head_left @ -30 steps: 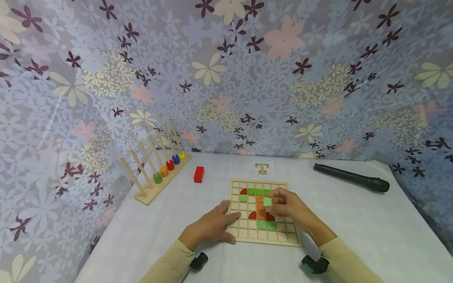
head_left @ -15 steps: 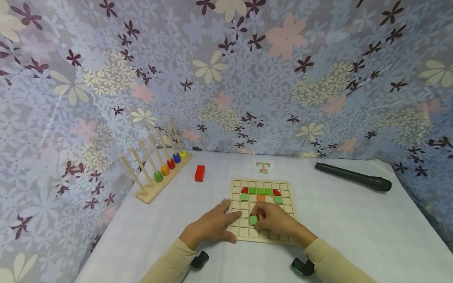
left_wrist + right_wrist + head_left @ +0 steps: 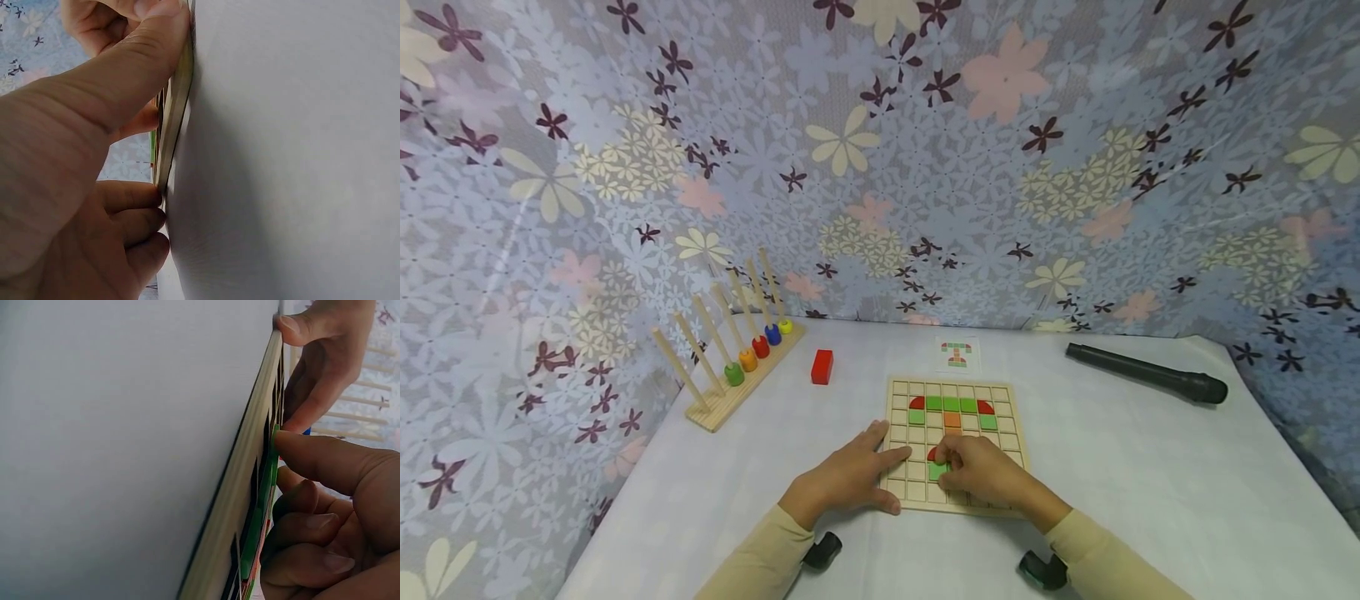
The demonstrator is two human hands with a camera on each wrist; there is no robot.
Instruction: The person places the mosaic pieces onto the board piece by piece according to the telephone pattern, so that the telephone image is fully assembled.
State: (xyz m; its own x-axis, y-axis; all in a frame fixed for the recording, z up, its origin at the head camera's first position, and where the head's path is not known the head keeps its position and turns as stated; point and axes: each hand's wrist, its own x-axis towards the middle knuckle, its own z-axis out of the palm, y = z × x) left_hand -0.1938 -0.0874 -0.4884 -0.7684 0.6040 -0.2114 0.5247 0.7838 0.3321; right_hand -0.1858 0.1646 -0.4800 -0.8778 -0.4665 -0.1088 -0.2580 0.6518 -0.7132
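A wooden grid board [image 3: 917, 492] lies on the white cloth, with green, red and orange tiles in some of its cells. My left hand [image 3: 847, 479] rests along the board's left side, fingers spread, index fingertip on the grid and thumb at the near corner. Over the lower middle of the board, my right hand [image 3: 988, 475] has thumb and index finger at a green square tile [image 3: 936, 472]. That tile sits at a cell just below a red quarter-round tile [image 3: 932, 454]. In the right wrist view the thumb touches the green tile [image 3: 274, 439]. The right hand hides several tiles.
Behind the board lies a small pattern card [image 3: 957, 356]. A red block [image 3: 822, 367] stands to its left, beside a wooden peg rack [image 3: 745, 379] with coloured beads. A black microphone [image 3: 1146, 375] lies at the right. A flowered cloth [image 3: 880, 167] hangs behind.
My right hand has moved left and toward me from the upper right of the grid, leaving a green tile there. Another green tile has come down at the lower-left cell. The left hand stays put.
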